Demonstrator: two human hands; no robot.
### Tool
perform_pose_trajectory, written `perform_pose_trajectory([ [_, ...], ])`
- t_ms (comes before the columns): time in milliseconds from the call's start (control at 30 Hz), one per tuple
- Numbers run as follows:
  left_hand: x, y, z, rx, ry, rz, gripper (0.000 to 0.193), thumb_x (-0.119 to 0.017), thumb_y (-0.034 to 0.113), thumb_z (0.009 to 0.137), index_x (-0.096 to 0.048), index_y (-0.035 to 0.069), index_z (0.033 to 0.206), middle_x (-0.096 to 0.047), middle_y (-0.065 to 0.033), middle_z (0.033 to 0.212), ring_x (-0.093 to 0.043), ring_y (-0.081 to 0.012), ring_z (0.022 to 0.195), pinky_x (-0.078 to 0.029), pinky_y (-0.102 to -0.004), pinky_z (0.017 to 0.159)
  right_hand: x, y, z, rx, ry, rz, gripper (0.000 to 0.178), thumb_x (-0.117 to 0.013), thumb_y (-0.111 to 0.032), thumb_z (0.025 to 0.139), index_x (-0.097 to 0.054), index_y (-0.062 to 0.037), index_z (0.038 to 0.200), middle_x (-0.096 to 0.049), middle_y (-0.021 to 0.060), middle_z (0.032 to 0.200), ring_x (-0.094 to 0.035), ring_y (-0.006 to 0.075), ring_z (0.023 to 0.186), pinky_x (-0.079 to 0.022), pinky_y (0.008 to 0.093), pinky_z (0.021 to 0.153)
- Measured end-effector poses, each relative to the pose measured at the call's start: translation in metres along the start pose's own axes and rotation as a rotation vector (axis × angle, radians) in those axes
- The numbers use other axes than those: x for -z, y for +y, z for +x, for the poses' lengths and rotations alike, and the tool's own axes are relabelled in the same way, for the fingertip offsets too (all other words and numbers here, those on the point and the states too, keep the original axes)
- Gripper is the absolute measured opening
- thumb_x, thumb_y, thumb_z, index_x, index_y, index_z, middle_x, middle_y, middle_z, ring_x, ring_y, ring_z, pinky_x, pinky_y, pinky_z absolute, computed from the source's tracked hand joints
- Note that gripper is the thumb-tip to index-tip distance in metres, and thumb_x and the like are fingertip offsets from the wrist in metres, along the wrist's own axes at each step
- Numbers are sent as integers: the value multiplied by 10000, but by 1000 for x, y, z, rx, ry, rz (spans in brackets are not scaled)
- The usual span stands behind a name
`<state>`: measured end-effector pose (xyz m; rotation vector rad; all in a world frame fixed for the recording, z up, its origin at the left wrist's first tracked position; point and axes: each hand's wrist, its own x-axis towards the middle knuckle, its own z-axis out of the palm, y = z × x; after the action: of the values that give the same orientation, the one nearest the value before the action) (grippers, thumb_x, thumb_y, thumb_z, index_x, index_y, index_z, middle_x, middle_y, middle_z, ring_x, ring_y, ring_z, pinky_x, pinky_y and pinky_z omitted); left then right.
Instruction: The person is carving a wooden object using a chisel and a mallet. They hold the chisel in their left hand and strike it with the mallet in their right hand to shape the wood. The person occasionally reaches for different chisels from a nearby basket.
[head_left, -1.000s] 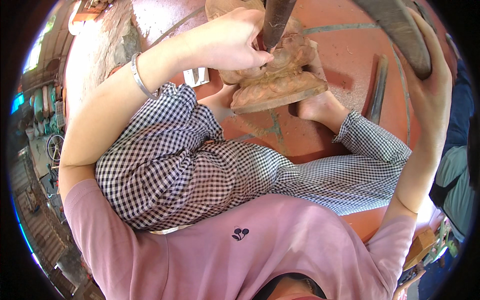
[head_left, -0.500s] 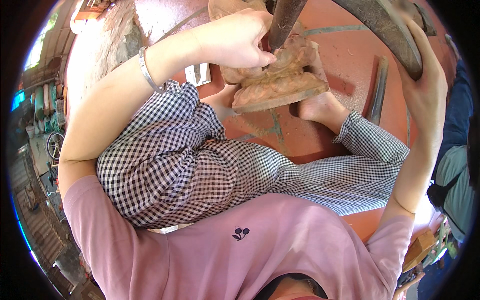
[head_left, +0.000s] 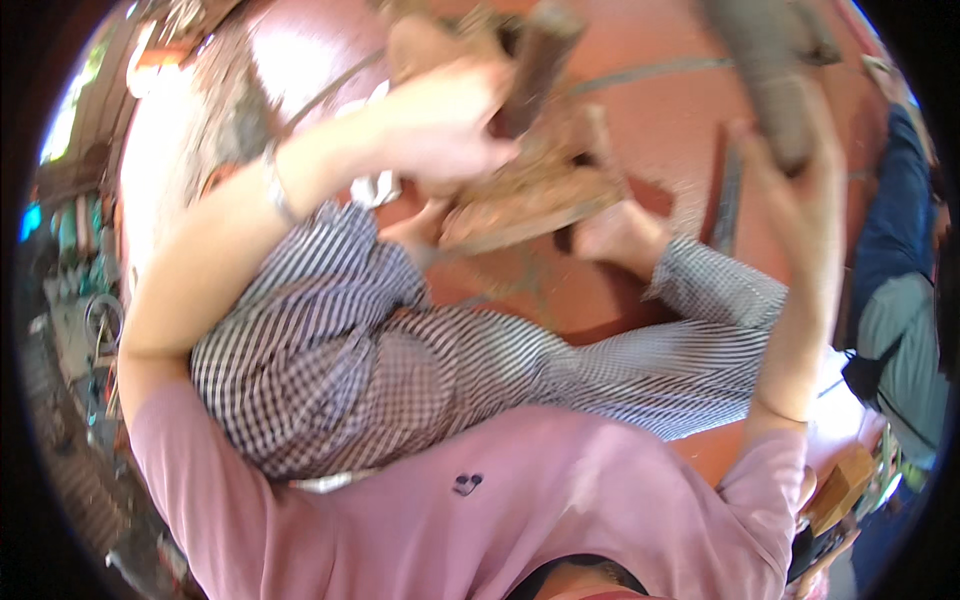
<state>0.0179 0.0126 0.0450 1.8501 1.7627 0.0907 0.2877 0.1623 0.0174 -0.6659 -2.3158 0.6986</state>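
The view has just gone blurry and swung a little, and the thick bar (head_left: pixel 760 80) has turned steeper, drawing off to the right of the short rod (head_left: pixel 540 65); the rod's upper end now shows. I judge that no push passes from bar to rod at this instant, so the carving takes no load from it.

I see the left hand (head_left: pixel 455 120) clenched round the rod, though I cannot tell whether its tip meets the wood. The right hand (head_left: pixel 800 195) is wrapped round the near end of the bar. The wooden carving (head_left: pixel 535 205) lies on the red tiled floor (head_left: pixel 655 130) between the left foot (head_left: pixel 412 235) and right foot (head_left: pixel 620 232), its base rim toward me.

For moving, I'd use the bare tile right of the carving — below the grey seam (head_left: pixel 650 72) and short of the dark stick (head_left: pixel 727 205). Tighter spots: a white object (head_left: pixel 376 190) close by the left foot, and a neighbour's blue trousers (head_left: pixel 895 190) near the floor's right side.
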Motion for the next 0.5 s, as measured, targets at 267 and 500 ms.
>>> perform_pose_trajectory([
  [267, -5, 5, -3, -60, 26, -62, 220, -698, 72, 693, -545, 35, 846, -592, -151, 783, -626, -368, 796, -503, -438, 674, -4, -8, -3, 23, 107, 132, 633, -775, -163, 669, -548, -115, 1258, -641, 141, 1013, -630, 344, 952, -514, 409, 799],
  [500, -17, 2, -11, -85, 100, -78, 194, -738, 102, 713, -560, 33, 749, -560, -90, 649, -587, -232, 587, -470, -348, 547, 2, -19, -14, 69, 148, 134, 658, -759, -136, 646, -547, -160, 1268, -590, 68, 873, -607, 290, 803, -470, 404, 690],
])
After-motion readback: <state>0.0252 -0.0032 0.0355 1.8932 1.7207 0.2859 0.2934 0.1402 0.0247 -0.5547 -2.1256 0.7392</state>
